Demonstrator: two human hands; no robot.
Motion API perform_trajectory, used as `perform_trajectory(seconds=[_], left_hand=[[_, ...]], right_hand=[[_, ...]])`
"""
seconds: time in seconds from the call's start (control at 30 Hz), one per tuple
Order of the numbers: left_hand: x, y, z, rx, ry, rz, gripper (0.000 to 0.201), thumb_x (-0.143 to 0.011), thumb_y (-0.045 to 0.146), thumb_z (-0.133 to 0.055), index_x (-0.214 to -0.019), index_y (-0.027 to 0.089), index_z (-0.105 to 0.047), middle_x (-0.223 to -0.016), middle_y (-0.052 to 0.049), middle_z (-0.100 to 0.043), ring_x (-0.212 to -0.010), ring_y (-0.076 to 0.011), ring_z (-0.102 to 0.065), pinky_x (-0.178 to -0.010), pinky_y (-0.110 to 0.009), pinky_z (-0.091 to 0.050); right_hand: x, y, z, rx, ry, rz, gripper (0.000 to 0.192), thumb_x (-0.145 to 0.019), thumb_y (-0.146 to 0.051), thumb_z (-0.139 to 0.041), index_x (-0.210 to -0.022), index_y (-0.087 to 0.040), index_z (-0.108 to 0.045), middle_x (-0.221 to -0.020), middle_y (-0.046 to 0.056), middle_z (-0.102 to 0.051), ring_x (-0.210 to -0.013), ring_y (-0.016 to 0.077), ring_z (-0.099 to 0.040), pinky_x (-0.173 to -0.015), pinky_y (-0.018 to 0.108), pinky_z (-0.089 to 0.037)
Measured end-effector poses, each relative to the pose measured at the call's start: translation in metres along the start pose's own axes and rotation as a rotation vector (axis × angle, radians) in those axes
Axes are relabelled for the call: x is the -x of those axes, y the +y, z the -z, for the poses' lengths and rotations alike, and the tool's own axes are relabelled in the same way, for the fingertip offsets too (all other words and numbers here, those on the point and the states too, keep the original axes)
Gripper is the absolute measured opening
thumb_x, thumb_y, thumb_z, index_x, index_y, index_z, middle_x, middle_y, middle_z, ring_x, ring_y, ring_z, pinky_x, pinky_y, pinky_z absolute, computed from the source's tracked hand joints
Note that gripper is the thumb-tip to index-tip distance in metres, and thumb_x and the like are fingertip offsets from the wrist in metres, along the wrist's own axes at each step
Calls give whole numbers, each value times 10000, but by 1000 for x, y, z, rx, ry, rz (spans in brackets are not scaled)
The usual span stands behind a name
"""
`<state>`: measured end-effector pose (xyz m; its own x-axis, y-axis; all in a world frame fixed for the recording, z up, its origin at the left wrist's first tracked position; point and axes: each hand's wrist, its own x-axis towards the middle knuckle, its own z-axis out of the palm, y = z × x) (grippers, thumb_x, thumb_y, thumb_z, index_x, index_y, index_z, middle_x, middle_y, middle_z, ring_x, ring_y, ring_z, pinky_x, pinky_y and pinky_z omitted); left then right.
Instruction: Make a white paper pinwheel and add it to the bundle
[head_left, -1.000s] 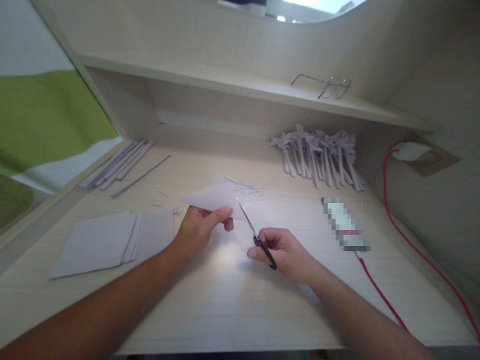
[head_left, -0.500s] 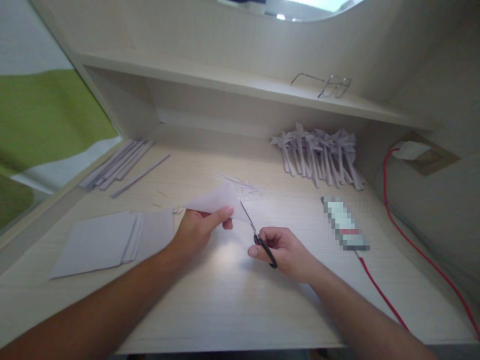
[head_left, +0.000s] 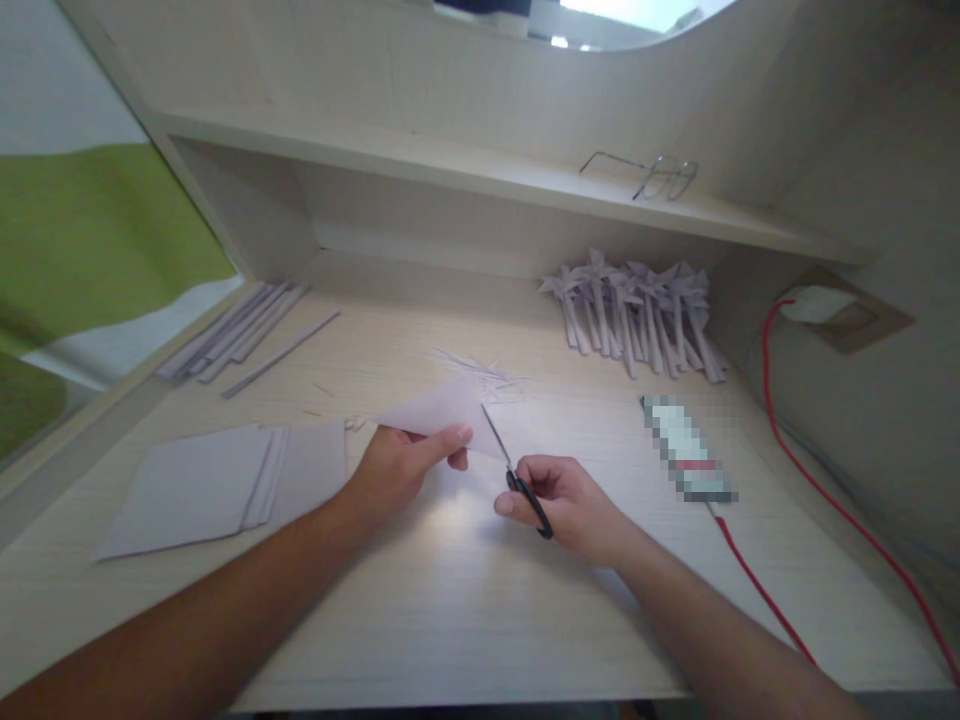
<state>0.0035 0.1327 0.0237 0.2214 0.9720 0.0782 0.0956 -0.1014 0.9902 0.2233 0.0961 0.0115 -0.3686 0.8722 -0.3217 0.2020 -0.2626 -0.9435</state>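
Scissors point(head_left: 517, 472) in right hand point(head_left: 564, 500); left hand point(head_left: 401, 462) pinching paper point(head_left: 442, 408).

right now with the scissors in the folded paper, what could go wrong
The left hand pinches the folded paper with its fingers close beside the scissors in the right hand, so a slip could nick them. The paper is held in the air by one edge, so it may flex and the cut may wander.

Pale lilac paper triangle point(head_left: 439, 410) pinched in left fingers point(head_left: 442, 440). Black-handled scissors point(head_left: 517, 478), silver blades, in right fingers point(head_left: 525, 470). Light wood-grain worktop point(head_left: 450, 600). Red cable point(head_left: 757, 590) right of fingers. Grey-lilac sheets point(head_left: 217, 485) left.
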Motion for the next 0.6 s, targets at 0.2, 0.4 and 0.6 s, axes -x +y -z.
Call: perform_trajectory(seconds=[0.2, 0.4, 0.6], left_hand=[[1, -4, 0, -2, -11, 21, 330, -853, 369, -691, -575, 193, -665, -667, -18, -701, -732, -189, -647, -796, -307, -484], [3, -4, -1, -7, -53, 64, 344, -847, 396, -693, -571, 193, -666, -652, -17, -698, -703, -188, -640, -775, -308, -484], [2, -8, -2, 11, -71, 60, 333, -838, 409, -707, -593, 184, -678, -666, -24, -702, -722, -193, -650, -774, -308, -480]], right_hand=[[-2, 3, 0, 28, 31, 22, 506, -730, -547, -836, -635, -195, -486, -575, -75, -393, -551, 87, -310, -516, 266, -208], [-1, 1, 0, 7, 22, 45, 471, -768, -556, -807, -689, -185, -526, -610, -69, -406, -574, 92, -325, -530, 261, -232], [-1, -5, 4, -8, 50, 63, 462, -751, -556, -814, -688, -171, -568, -600, -62, -432, -562, 89, -350, -516, 249, -254]])
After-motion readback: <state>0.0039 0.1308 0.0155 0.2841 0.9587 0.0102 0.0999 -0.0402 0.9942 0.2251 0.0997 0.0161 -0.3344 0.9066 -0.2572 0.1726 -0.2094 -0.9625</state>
